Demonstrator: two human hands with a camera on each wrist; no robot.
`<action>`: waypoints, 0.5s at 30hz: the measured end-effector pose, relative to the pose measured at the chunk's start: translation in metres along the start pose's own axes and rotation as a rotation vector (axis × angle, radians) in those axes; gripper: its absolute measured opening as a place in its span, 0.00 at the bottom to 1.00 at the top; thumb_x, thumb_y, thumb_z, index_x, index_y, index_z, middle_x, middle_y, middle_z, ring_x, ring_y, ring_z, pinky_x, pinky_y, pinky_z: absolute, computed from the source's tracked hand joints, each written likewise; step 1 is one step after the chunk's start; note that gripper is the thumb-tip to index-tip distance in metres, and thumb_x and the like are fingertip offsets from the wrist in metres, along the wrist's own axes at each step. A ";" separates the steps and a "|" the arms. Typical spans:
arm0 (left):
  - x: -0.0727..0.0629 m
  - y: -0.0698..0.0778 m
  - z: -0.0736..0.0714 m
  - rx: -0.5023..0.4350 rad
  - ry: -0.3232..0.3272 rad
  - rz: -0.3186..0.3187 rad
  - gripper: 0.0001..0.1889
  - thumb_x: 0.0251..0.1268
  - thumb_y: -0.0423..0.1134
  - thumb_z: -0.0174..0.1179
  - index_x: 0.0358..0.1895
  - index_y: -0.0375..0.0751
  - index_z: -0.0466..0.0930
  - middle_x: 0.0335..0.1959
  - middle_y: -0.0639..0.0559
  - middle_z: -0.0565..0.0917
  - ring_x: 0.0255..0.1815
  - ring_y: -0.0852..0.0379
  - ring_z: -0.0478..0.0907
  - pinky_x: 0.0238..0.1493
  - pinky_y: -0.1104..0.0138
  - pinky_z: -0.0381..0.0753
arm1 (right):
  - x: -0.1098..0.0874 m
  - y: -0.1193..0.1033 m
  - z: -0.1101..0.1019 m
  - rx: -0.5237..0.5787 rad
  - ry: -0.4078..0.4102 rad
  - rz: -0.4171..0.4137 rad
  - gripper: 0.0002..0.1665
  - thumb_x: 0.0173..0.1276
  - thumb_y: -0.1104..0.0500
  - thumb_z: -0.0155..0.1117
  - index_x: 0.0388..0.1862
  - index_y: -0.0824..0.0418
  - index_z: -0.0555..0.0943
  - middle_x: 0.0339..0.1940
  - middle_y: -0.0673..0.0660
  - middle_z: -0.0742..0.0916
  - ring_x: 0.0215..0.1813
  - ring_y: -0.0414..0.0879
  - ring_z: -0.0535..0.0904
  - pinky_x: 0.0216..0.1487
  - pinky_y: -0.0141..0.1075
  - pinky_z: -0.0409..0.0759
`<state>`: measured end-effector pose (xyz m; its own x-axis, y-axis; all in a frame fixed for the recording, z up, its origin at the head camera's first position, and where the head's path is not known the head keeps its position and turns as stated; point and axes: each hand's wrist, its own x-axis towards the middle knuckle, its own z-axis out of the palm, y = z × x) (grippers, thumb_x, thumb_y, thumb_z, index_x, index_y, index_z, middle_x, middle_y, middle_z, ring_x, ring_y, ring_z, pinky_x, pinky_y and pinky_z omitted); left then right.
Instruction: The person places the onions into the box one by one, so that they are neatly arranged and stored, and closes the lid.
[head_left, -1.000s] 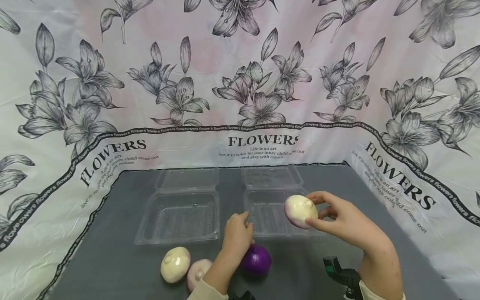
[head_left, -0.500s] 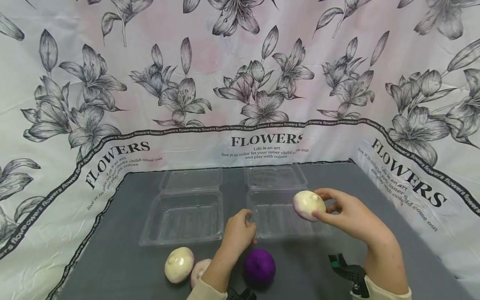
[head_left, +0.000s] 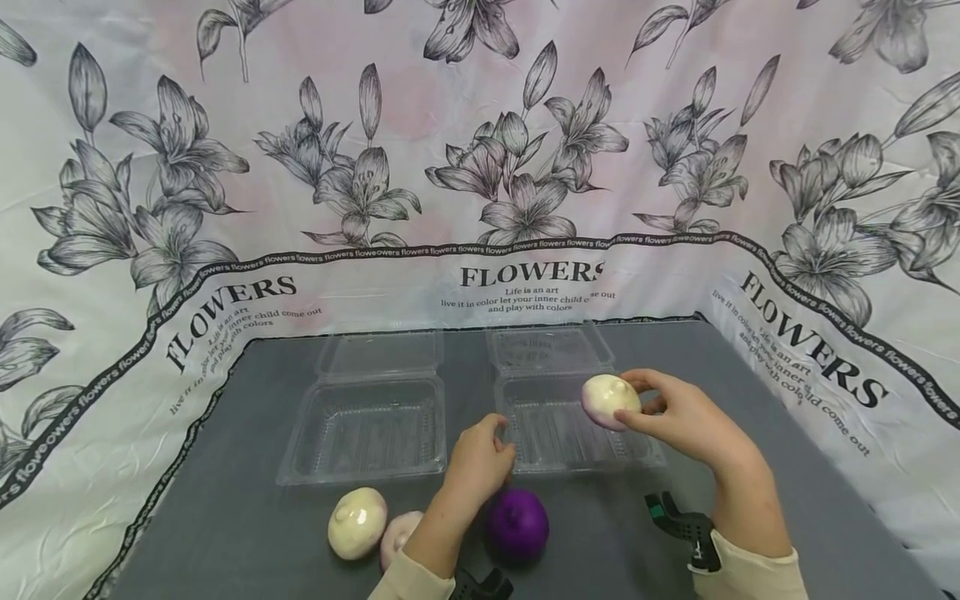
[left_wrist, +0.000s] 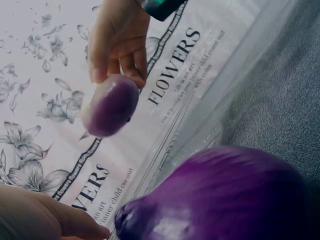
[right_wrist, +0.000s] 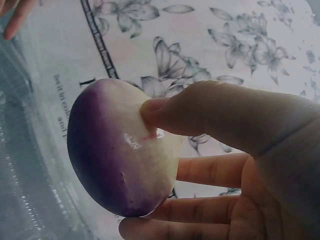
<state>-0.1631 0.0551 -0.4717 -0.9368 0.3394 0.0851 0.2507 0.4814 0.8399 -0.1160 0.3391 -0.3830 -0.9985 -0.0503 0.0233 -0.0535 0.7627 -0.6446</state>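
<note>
My right hand (head_left: pixel 684 415) pinches a white-and-purple turnip (right_wrist: pixel 120 150) between thumb and fingers, above the right clear plastic container (head_left: pixel 540 467). In the right wrist view the thumb presses its pale side while other fingers spread behind it. At the left edge of that container is my left hand (head_left: pixel 477 462), its fingers loosely bent and no vegetable in them. A dark purple onion (head_left: pixel 517 525) lies on the table just below the left hand; its pointed tip shows beside that hand's fingers in the left wrist view.
Another clear container (head_left: pixel 367 479) with its lid folded back stands to the left. In front of it lie a pale turnip (head_left: pixel 357 523) and a pinkish one (head_left: pixel 397 533), partly hidden by the left forearm. A flower-print curtain (head_left: pixel 405 192) encloses the grey table (head_left: pixel 225 467).
The right hand, with the turnip, has shifted slightly right and up in view, its pale top turned a little. My left hand has stayed by the container's edge, its fingers moving slightly.
</note>
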 end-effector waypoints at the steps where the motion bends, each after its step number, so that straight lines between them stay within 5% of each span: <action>1: 0.000 0.000 0.000 0.014 0.006 0.003 0.22 0.65 0.27 0.62 0.63 0.29 0.76 0.16 0.56 0.75 0.12 0.62 0.70 0.15 0.73 0.66 | 0.001 0.001 0.001 -0.004 0.000 0.002 0.37 0.68 0.41 0.72 0.70 0.58 0.74 0.57 0.60 0.83 0.46 0.46 0.83 0.42 0.45 0.80; 15: 0.000 0.002 -0.001 0.135 0.030 0.016 0.21 0.65 0.30 0.65 0.61 0.33 0.79 0.19 0.56 0.72 0.16 0.62 0.65 0.18 0.69 0.65 | 0.019 0.019 0.017 -0.022 -0.025 0.048 0.39 0.70 0.43 0.71 0.72 0.62 0.72 0.59 0.64 0.81 0.49 0.52 0.82 0.38 0.44 0.81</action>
<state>-0.1630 0.0555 -0.4690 -0.9388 0.3244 0.1159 0.2945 0.5813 0.7585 -0.1362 0.3414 -0.4078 -0.9992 -0.0290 -0.0267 -0.0058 0.7788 -0.6273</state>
